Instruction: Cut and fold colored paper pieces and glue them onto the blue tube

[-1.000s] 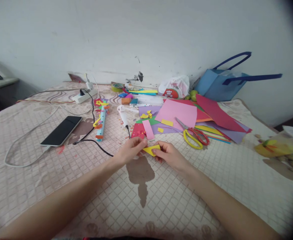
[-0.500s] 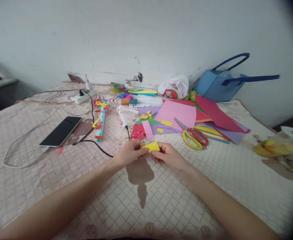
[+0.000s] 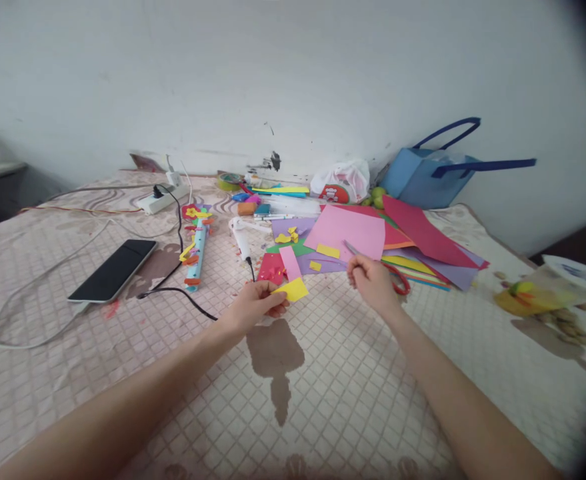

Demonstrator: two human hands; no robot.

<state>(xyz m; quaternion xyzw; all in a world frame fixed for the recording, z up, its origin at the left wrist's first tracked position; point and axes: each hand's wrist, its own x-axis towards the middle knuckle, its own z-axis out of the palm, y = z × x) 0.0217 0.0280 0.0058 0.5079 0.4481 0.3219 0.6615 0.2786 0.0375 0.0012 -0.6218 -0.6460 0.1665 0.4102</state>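
My left hand (image 3: 259, 303) pinches a small yellow rectangle of craft foam or paper (image 3: 293, 290) between thumb and fingers, just above the table. My right hand (image 3: 373, 283) lies over the scissors, its fingers curled at their handles. Of the scissors (image 3: 401, 280), the red handle loop and the blade tip show; the yellow loop is hidden behind the hand. Beyond the hands are a pink strip (image 3: 289, 263), a red piece (image 3: 271, 268) with small scraps, and smaller yellow pieces (image 3: 327, 251) on purple and pink sheets (image 3: 345, 230).
Left of the hands lie a white glue gun (image 3: 241, 240) with a black cord, a decorated light-blue strip (image 3: 199, 250), a phone (image 3: 114, 270) on a cable and a power strip (image 3: 163, 199). Coloured sheets (image 3: 427, 233), a blue bag (image 3: 425, 177) and a plastic bag (image 3: 547, 290) are at right.
My right hand has let go of the yellow piece and moved right and forward onto the scissors. The yellow piece stays in my left hand. The view has shifted slightly.
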